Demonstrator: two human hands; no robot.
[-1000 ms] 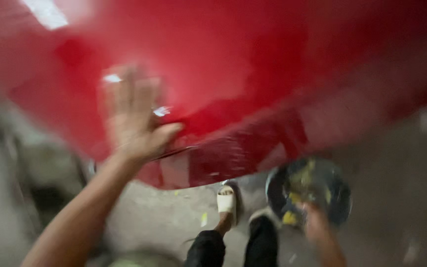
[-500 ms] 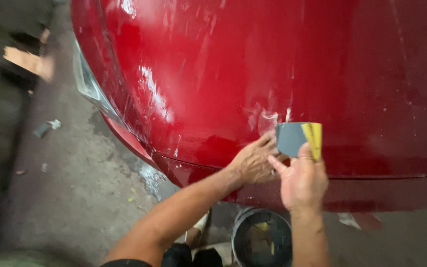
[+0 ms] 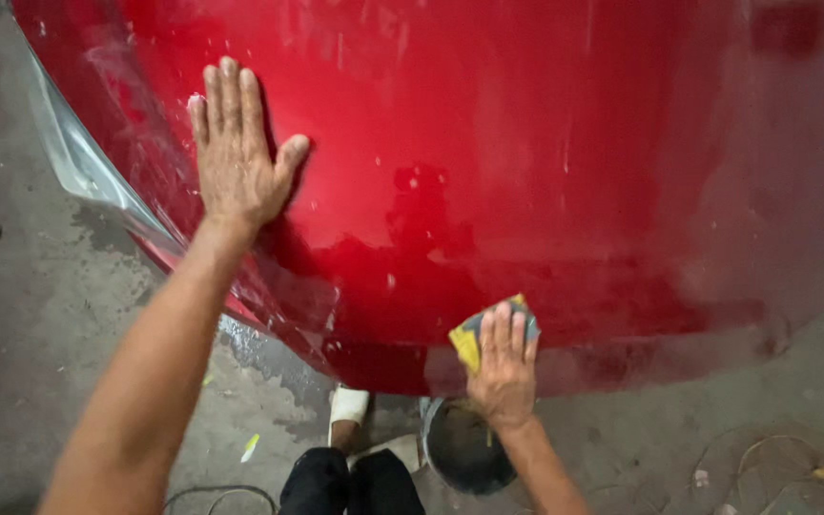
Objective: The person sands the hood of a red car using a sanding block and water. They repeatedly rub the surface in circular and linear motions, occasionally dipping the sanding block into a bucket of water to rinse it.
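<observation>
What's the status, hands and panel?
Left hand flat, fingers spread on glossy red car panel. Right hand pressing yellow-grey sanding pad at panel's lower edge. Dark bucket below, nothing blocking.

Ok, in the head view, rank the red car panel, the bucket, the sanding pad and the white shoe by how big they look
1. Red car panel, fills most of the view.
2. Bucket, partly hidden by the right arm.
3. Sanding pad and white shoe look alike; both partly covered, so no ranking.
</observation>
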